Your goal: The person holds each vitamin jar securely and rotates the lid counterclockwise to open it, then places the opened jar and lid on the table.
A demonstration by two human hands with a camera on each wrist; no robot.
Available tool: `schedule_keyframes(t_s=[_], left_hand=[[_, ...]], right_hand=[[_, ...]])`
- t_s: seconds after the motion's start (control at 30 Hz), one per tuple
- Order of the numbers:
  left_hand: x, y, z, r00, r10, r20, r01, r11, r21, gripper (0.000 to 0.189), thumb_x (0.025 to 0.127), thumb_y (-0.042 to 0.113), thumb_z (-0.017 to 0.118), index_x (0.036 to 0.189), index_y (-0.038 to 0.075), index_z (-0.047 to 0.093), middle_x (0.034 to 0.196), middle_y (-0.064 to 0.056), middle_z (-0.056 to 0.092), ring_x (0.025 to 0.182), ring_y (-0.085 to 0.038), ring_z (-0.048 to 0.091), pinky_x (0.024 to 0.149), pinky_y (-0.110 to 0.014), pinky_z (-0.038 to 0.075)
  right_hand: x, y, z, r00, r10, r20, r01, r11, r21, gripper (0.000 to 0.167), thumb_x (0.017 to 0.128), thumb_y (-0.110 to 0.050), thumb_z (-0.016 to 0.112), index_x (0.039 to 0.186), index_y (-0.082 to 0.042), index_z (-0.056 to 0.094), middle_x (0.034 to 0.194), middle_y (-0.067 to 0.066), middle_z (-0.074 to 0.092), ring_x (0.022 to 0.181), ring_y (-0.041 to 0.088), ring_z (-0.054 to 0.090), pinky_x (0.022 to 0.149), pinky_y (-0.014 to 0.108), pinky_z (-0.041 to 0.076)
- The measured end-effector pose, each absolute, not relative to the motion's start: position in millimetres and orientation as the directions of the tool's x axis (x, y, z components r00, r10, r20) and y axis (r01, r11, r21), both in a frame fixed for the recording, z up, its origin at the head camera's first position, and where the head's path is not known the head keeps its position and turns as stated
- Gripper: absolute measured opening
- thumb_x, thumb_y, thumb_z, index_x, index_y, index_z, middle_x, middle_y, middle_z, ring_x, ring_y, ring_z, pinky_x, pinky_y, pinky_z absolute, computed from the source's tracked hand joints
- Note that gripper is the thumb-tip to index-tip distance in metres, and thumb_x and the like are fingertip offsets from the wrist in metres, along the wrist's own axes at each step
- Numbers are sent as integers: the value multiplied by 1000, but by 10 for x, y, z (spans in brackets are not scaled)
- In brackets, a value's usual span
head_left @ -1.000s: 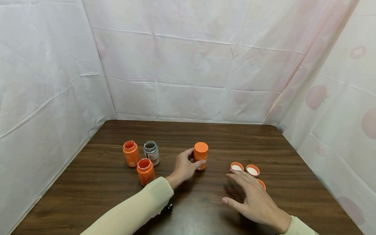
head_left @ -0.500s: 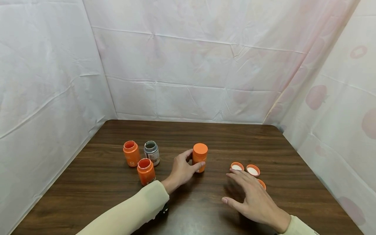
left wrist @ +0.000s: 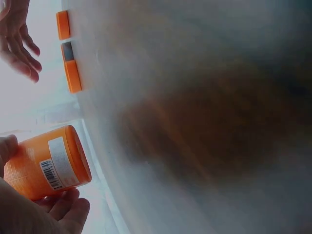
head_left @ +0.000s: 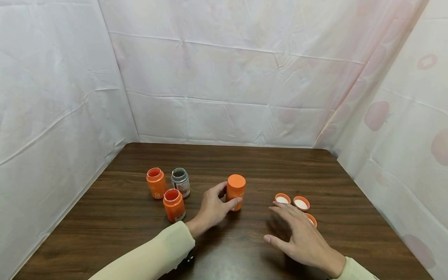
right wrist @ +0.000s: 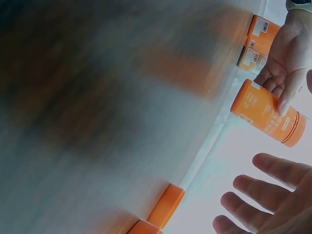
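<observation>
My left hand [head_left: 211, 208] grips an orange pill bottle [head_left: 236, 191] with its orange lid on, near the middle of the table. In the left wrist view the base of the held bottle [left wrist: 48, 163] shows, with a barcode label on its side and the thumb and fingers around it. The right hand [head_left: 302, 237] hovers with spread fingers and holds nothing. Just beyond its fingertips lie orange screw caps, white lining up: one cap [head_left: 282, 198], a second cap [head_left: 301, 203], and a third [head_left: 311, 219] partly hidden behind the hand.
Left of my left hand stand three uncapped bottles: an orange one [head_left: 156, 184], a nearer orange one [head_left: 174, 205] and a grey one [head_left: 181, 182] with a label. The dark wooden table [head_left: 217, 157] is walled by pale curtains [head_left: 210, 77] at the back and sides.
The left hand has drawn the capped bottle a little nearer to me and slightly left. My right hand has hardly moved, and the open bottles and caps stay in place.
</observation>
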State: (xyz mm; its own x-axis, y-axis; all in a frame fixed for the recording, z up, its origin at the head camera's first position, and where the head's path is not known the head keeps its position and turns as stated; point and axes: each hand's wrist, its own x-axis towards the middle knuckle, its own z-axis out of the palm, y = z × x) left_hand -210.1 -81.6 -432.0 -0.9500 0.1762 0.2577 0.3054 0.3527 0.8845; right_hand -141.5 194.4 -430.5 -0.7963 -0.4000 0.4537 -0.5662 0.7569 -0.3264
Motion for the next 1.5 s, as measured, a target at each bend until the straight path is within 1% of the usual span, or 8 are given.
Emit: schedule_keyframes(t_s=[0.23, 0.57, 0.87, 1.13, 1.3, 1.5], left_hand=[[-2032, -859, -4338, -950, 172, 259, 304, 331, 893, 52, 89, 23, 83, 135, 13, 63, 123, -4, 70, 114, -21, 66, 100, -46, 51], [-1925, -907, -4339, -945, 186, 268, 319, 351, 880, 54, 88, 23, 84, 135, 10, 63, 123, -6, 70, 114, -24, 66, 100, -50, 51], [-1859, -959, -4325, -934, 201, 295, 352, 392, 850, 54, 85, 23, 86, 133, 10, 64, 117, -3, 71, 108, -18, 67, 97, -44, 53], [-1806, -970, -4307, -920, 231, 318, 387, 391, 835, 52, 84, 24, 87, 130, 12, 66, 115, 0, 72, 107, -21, 68, 96, -47, 53], [-1788, -968, -4291, -914, 250, 319, 397, 392, 830, 50, 84, 27, 87, 129, 15, 67, 115, 3, 71, 106, -18, 68, 97, -46, 53], [-1771, -972, -4272, -908, 267, 323, 407, 377, 832, 50, 85, 26, 87, 129, 15, 67, 113, 4, 71, 104, -17, 68, 95, -44, 54]], right_hand=[[-1401, 1936, -4304, -805, -395, 443, -556, 762, -330, 71, 83, -63, 78, 140, -23, 60, 142, -9, 57, 134, 20, 52, 103, 49, 44], [-1384, 1918, -4296, -801, -393, 451, -562, 754, -341, 70, 82, -61, 79, 140, -25, 60, 142, -10, 56, 134, 19, 52, 104, 46, 43], [-1374, 1912, -4293, -809, -385, 444, -553, 754, -354, 71, 82, -61, 79, 140, -26, 60, 142, -11, 56, 134, 18, 52, 104, 45, 43], [-1378, 1909, -4290, -823, -376, 425, -540, 750, -382, 72, 82, -61, 79, 141, -25, 58, 143, -7, 57, 133, 21, 53, 102, 50, 47], [-1382, 1904, -4287, -831, -368, 417, -531, 749, -396, 72, 82, -62, 79, 140, -25, 58, 142, -8, 57, 133, 19, 53, 100, 49, 49], [-1383, 1898, -4283, -825, -361, 435, -536, 744, -400, 69, 82, -61, 79, 139, -27, 59, 141, -11, 57, 133, 17, 53, 100, 47, 49]])
